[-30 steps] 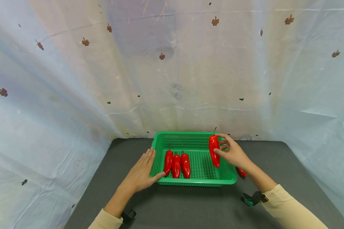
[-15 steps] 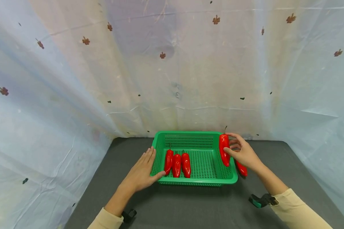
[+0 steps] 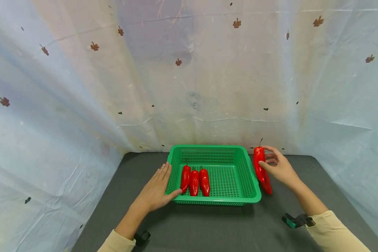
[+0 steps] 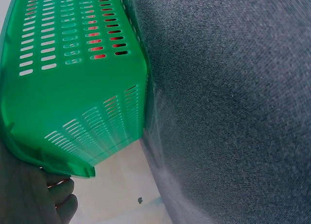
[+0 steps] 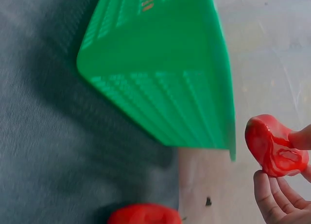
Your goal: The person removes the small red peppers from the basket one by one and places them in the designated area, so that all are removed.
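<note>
My right hand [image 3: 280,168] pinches a long red pepper [image 3: 258,163] by its sides, stem upward, just outside the right wall of a green plastic basket [image 3: 214,199]. The right wrist view shows that held pepper [image 5: 274,145] in the air, apart from the basket. Below it a second red pepper [image 3: 267,185] lies on the table, partly covered in the head view. Straight-fingered, my left hand [image 3: 155,187] rests on the basket's left rim, thumb at the front corner. Three red peppers, the left one [image 3: 185,179], the middle one [image 3: 194,182] and the right one [image 3: 204,182], lie side by side inside.
The basket stands on a dark grey table [image 3: 207,227] near its back edge. A pale plastic sheet [image 3: 207,87] with brown leaf prints hangs behind and at both sides. Black bands sit at both wrists, the right one [image 3: 297,221] with a green part.
My right hand has carried the pepper rightward from above the basket, over its right rim, to outside it. The left hand and the three peppers inside have stayed put.
</note>
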The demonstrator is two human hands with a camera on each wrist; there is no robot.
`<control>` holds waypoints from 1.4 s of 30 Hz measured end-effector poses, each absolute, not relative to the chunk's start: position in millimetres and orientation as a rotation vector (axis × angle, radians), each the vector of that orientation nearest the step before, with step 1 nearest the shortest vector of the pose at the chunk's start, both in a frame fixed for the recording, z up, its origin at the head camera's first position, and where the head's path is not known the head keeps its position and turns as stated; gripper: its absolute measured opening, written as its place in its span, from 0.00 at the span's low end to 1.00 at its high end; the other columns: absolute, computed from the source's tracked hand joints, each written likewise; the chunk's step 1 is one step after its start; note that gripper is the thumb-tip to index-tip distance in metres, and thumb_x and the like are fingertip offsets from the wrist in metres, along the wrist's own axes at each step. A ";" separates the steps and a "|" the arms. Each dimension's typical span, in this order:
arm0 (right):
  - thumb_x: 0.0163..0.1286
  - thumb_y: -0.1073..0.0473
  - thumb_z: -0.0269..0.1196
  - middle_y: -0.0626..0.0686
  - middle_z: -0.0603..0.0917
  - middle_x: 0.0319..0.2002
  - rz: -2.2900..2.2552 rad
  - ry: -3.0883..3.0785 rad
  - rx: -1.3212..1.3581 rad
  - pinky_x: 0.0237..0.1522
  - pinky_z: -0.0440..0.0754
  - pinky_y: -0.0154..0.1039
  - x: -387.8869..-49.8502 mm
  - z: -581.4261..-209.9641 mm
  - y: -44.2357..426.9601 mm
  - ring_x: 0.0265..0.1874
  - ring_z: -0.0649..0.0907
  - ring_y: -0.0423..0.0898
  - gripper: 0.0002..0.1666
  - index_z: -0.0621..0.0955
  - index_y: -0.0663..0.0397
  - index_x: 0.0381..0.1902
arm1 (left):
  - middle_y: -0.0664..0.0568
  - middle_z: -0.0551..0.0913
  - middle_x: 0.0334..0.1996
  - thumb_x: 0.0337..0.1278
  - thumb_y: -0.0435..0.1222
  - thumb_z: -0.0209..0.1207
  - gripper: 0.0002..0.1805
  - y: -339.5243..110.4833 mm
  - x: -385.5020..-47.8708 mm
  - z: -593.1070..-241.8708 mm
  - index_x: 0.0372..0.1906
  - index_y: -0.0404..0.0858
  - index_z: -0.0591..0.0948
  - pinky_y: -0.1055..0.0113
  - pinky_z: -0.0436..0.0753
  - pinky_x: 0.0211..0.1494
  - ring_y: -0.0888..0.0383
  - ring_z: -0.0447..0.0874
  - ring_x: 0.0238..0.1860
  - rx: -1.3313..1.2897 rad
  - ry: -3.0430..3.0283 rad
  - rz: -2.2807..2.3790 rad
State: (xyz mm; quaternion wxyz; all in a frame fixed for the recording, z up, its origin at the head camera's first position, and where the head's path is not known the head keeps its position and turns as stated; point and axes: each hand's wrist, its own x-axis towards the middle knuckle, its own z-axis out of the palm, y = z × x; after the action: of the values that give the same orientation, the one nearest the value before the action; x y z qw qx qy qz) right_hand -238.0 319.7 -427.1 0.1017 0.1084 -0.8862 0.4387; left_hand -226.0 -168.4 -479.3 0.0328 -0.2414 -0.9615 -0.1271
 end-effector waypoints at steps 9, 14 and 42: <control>0.78 0.61 0.68 0.75 0.79 0.61 1.257 -2.662 0.265 0.38 0.85 0.32 -241.8 -445.8 347.0 0.51 0.84 0.64 0.41 0.63 0.64 0.81 | 0.41 0.42 0.88 0.73 0.72 0.48 0.60 -169.3 -225.4 -480.8 0.87 0.32 0.46 0.48 0.48 0.89 0.45 0.40 0.88 -0.729 -2.976 -0.390; 0.77 0.61 0.69 0.74 0.80 0.58 1.222 -2.692 0.258 0.37 0.86 0.34 -242.9 -455.2 358.4 0.51 0.84 0.67 0.41 0.64 0.65 0.80 | 0.41 0.42 0.88 0.73 0.73 0.48 0.60 -169.2 -226.2 -481.2 0.87 0.32 0.45 0.48 0.48 0.89 0.45 0.40 0.88 -0.727 -2.980 -0.389; 0.75 0.63 0.69 0.75 0.82 0.48 1.136 -2.878 0.108 0.32 0.84 0.42 -257.4 -499.1 397.1 0.36 0.85 0.53 0.37 0.67 0.72 0.74 | 0.41 0.40 0.88 0.73 0.72 0.49 0.61 -167.7 -225.3 -476.8 0.87 0.32 0.45 0.48 0.48 0.88 0.45 0.39 0.88 -0.732 -2.987 -0.406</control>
State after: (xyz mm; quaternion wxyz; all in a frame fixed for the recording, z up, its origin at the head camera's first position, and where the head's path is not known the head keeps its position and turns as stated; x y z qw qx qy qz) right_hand -257.4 397.1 -499.1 0.0230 0.0347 -0.9294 0.3668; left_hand -225.3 -167.7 -476.8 0.0197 -0.2361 -0.9627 -0.1308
